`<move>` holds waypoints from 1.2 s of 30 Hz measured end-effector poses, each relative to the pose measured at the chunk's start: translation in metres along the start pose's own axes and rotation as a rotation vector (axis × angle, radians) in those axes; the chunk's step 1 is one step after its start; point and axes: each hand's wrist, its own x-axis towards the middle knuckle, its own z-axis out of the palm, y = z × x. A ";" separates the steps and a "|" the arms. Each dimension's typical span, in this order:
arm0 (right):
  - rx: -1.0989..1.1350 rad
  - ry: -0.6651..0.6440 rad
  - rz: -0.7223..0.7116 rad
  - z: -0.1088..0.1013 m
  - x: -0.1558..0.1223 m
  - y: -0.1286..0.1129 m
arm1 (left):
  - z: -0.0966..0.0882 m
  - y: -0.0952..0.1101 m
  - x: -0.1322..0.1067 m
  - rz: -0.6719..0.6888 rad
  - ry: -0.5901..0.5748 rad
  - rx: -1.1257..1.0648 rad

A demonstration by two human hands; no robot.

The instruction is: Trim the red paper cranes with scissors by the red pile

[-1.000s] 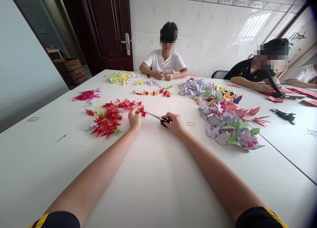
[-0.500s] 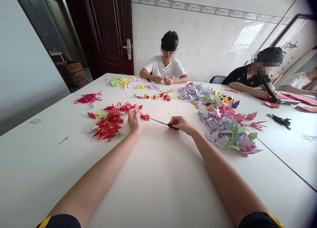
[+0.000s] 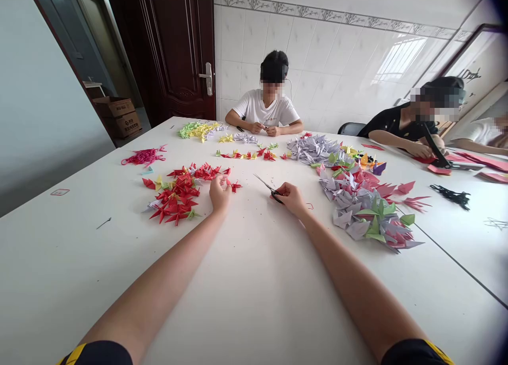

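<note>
My left hand [image 3: 220,194] is closed, fingers bent together at a small red paper crane [image 3: 235,186] that sticks out to their right. Whether a thread is also in the fingers I cannot make out. In my right hand [image 3: 291,198] is a pair of scissors [image 3: 265,183], its dark handle in the fingers and its slim blades aimed up and left, apart from the crane. Just left of my left hand lies a heap of red folded paper cranes [image 3: 178,193] with a few yellow and green ones.
To the right spreads a big pile of grey, pink and green paper cranes [image 3: 365,206]. Black cords [image 3: 450,197] lie beyond it. A pink thread bundle [image 3: 143,156] sits at left. Across the table, a person in white [image 3: 270,111] works; others sit at right, near a paper cutter [image 3: 434,148].
The scissors have drawn back from the red crane and now tilt more upward. My left hand has shifted slightly right and down with the crane beside its fingers.
</note>
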 end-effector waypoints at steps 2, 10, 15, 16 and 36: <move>-0.023 0.011 -0.024 0.002 -0.001 0.000 | 0.001 -0.001 0.000 0.055 -0.053 0.096; -0.017 0.035 -0.042 0.004 -0.003 -0.002 | 0.006 -0.006 -0.004 0.119 -0.218 0.213; 0.003 0.006 -0.053 0.005 -0.004 -0.003 | 0.004 -0.003 -0.003 0.055 -0.206 0.070; 0.007 -0.014 -0.056 0.005 -0.005 -0.004 | 0.003 -0.002 -0.003 0.039 -0.203 0.053; 0.028 -0.234 -0.006 0.004 -0.010 -0.016 | -0.002 0.008 -0.005 0.030 -0.038 -0.071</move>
